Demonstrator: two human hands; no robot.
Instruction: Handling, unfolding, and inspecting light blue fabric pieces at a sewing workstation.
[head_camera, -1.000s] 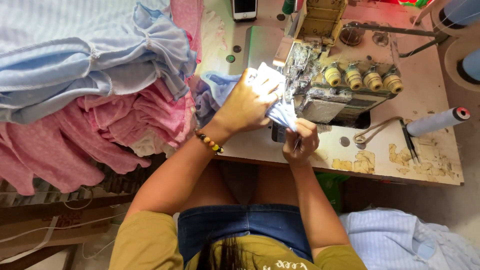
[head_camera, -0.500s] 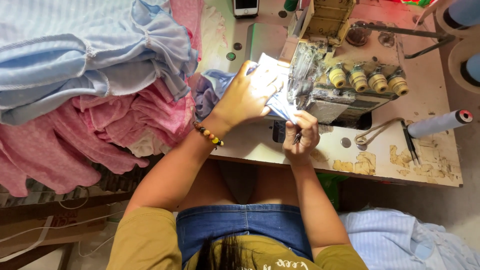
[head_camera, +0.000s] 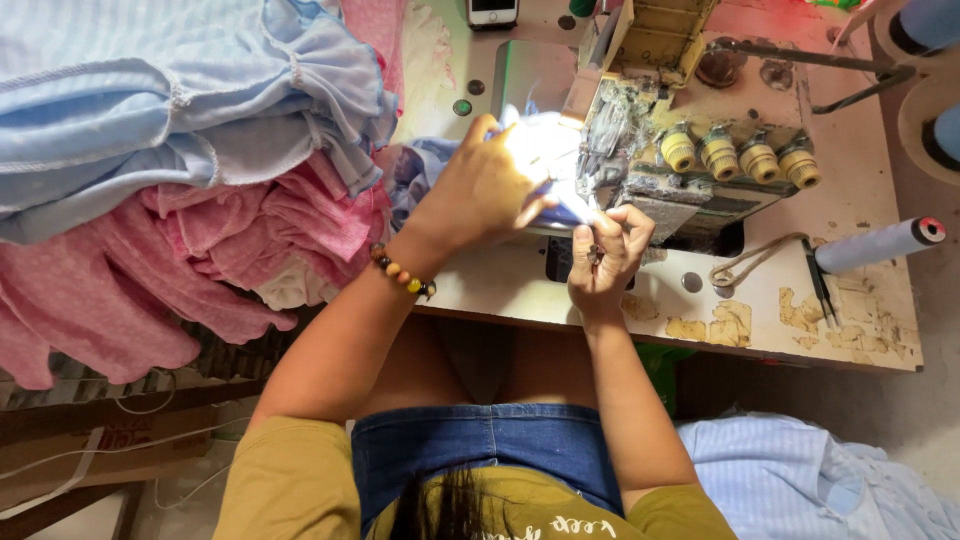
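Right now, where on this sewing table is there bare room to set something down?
Bare patches: the table front edge between the right hand and the thread cone, and the strip behind the left hand, near the phone. Crowded: the pink and blue garments left, the sewing machine centre.
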